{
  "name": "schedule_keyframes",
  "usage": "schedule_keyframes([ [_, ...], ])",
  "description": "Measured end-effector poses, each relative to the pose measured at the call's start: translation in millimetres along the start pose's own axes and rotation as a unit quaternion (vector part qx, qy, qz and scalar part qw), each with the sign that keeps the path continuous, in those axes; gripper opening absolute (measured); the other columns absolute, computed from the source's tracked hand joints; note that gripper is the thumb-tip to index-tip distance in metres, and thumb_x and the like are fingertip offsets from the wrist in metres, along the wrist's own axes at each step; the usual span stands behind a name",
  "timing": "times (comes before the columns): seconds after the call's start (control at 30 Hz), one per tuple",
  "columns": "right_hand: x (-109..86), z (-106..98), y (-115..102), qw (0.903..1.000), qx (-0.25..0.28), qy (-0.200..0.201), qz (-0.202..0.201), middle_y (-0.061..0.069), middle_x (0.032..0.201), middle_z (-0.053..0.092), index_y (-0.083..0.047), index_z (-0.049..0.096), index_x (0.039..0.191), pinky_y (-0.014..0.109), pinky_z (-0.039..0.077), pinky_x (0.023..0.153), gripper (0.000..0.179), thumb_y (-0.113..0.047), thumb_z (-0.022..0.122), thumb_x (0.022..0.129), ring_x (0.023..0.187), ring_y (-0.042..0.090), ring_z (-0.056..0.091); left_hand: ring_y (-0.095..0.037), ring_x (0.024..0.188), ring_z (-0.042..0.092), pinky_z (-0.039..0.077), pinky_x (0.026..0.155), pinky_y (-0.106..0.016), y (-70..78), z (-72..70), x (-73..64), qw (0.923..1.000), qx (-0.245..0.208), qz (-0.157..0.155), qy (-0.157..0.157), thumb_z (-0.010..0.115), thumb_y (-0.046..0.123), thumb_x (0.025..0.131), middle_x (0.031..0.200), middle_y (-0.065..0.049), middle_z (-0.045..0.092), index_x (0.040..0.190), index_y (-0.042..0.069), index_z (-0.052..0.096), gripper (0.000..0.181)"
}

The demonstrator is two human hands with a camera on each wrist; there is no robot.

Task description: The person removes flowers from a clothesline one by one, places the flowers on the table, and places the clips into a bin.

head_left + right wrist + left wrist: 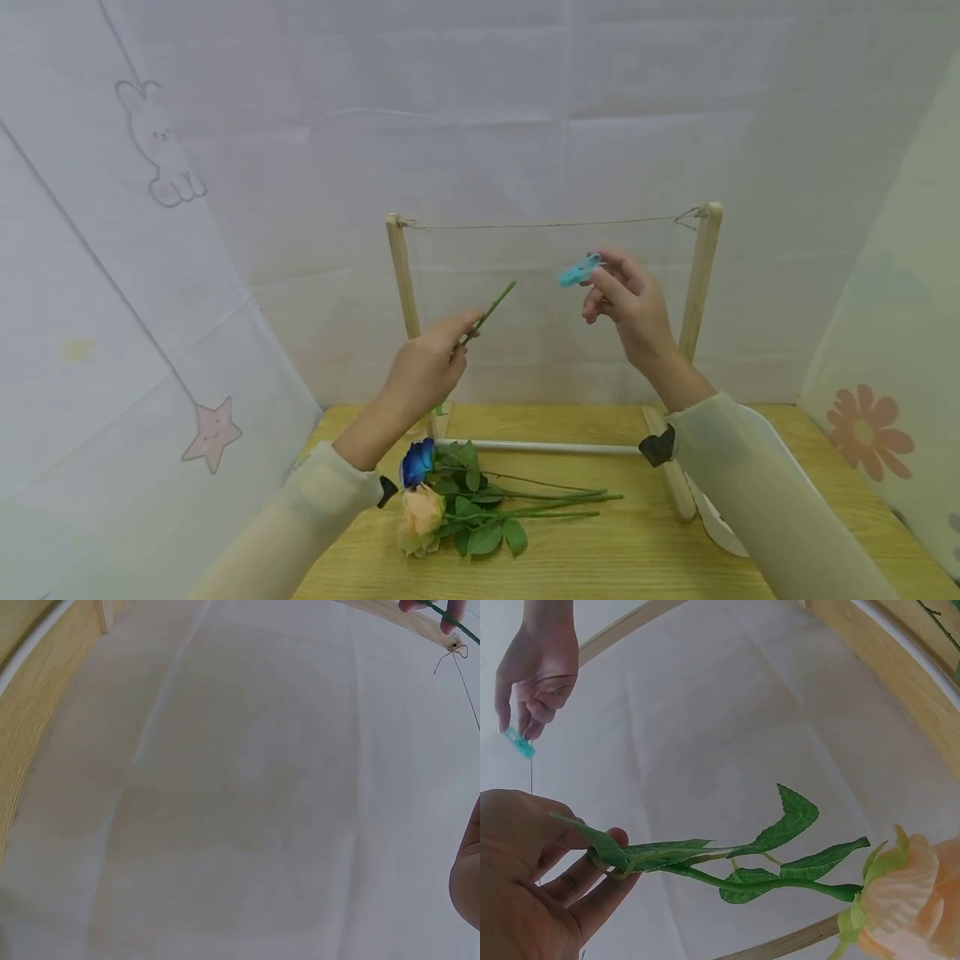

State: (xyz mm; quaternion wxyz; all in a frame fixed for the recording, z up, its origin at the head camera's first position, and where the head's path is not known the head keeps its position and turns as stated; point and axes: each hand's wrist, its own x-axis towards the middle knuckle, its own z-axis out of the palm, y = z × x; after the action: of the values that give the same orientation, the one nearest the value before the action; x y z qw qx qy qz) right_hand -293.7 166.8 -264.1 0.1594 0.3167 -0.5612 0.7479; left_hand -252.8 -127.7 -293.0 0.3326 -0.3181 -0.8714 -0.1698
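My left hand (426,365) pinches the green stem of an artificial rose, and the stem's cut end (504,296) points up and to the right. In the left wrist view this rose's peach bloom (904,900) hangs away from the hand, with green leaves (787,825) along the stem. A light-blue clothespin (579,272) is pinched between thumb and fingertips of my right hand (636,312). Both hands are raised just below a thin string (525,225), and neither the stem nor the clothespin touches it. The right wrist view leaves the clothespin out of sight.
Wooden posts (402,275) (703,267) hold the string, and a white rod (551,448) joins the frame's base. On the wooden table (570,571) lie a blue rose (417,462) and a peach rose (422,515) with their stems. Under the right forearm is a white container (726,536).
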Motion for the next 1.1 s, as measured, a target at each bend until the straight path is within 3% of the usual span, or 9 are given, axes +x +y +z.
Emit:
schedule_keyframes([
  [0.27, -15.9, -11, 0, 0.9997, 0.004, -0.022, -0.005, 0.003, 0.089, 0.069, -0.002, 0.059, 0.126, 0.026, 0.056, 0.057, 0.023, -0.009, 0.054, 0.104, 0.06, 0.015, 0.063, -0.018, 0.067, 0.068, 0.041, 0.044, -0.021, 0.9, 8.1, -4.7, 0.9989, 0.038, -0.003, -0.026, 0.062, -0.005, 0.095, 0.121, -0.006, 0.071, 0.143, 0.013, 0.056, 0.052],
  [0.5, -28.4, -19, 4, 0.9999, 0.007, -0.005, -0.01, 0.004, 0.089, 0.069, -0.006, 0.062, 0.124, 0.027, 0.056, 0.056, 0.021, -0.009, 0.054, 0.105, 0.06, 0.016, 0.063, -0.014, 0.049, 0.056, 0.035, 0.041, -0.02, -1.7, 19.1, -11.0, 0.9984, 0.046, 0.015, -0.031, 0.062, -0.004, 0.095, 0.123, -0.008, 0.07, 0.144, 0.015, 0.055, 0.053],
  [0.67, -36.4, -26, 7, 0.9995, 0.022, -0.004, -0.022, 0.008, 0.09, 0.068, -0.002, 0.061, 0.125, 0.027, 0.055, 0.055, 0.023, -0.005, 0.052, 0.105, 0.06, 0.016, 0.063, -0.014, 0.052, 0.055, 0.034, 0.041, -0.02, -2.0, 24.8, -15.8, 0.9976, 0.054, 0.023, -0.038, 0.062, -0.004, 0.095, 0.122, -0.006, 0.071, 0.145, 0.018, 0.053, 0.056],
  [0.8, -44.8, -32, 8, 0.9995, 0.024, -0.002, -0.023, 0.008, 0.092, 0.068, 0.008, 0.055, 0.128, 0.026, 0.055, 0.056, 0.027, -0.005, 0.051, 0.105, 0.061, 0.016, 0.063, -0.009, 0.044, 0.041, 0.027, 0.039, -0.019, -1.2, 30.3, -21.4, 0.9938, 0.096, 0.043, -0.036, 0.064, -0.004, 0.092, 0.118, -0.005, 0.072, 0.147, 0.02, 0.051, 0.061],
  [0.93, -53.5, -41, 9, 0.9995, 0.024, -0.005, -0.017, 0.007, 0.094, 0.067, 0.006, 0.055, 0.129, 0.025, 0.056, 0.059, 0.027, -0.006, 0.05, 0.106, 0.063, 0.016, 0.064, -0.006, 0.043, 0.03, 0.021, 0.039, -0.018, 1.0, 37.4, -28.3, 0.9864, 0.148, 0.066, -0.026, 0.068, -0.003, 0.09, 0.113, -0.003, 0.072, 0.149, 0.022, 0.049, 0.067],
  [1.0, -58.5, -46, 10, 0.9994, 0.03, -0.007, -0.014, 0.006, 0.095, 0.068, 0.004, 0.056, 0.129, 0.024, 0.057, 0.06, 0.026, -0.006, 0.049, 0.106, 0.064, 0.015, 0.064, -0.008, 0.045, 0.035, 0.021, 0.04, -0.019, 2.7, 41.3, -31.5, 0.9823, 0.169, 0.077, -0.023, 0.068, -0.003, 0.091, 0.112, -0.002, 0.072, 0.151, 0.023, 0.048, 0.069],
  [1.1, -65.6, -52, 12, 0.9987, 0.048, -0.011, -0.015, 0.006, 0.096, 0.068, 0.004, 0.057, 0.129, 0.024, 0.057, 0.06, 0.026, -0.004, 0.047, 0.106, 0.065, 0.015, 0.065, -0.014, 0.055, 0.055, 0.023, 0.04, -0.02, 5.4, 46.1, -35.8, 0.9761, 0.191, 0.102, -0.019, 0.069, -0.005, 0.09, 0.119, -0.001, 0.071, 0.152, 0.023, 0.046, 0.072],
])
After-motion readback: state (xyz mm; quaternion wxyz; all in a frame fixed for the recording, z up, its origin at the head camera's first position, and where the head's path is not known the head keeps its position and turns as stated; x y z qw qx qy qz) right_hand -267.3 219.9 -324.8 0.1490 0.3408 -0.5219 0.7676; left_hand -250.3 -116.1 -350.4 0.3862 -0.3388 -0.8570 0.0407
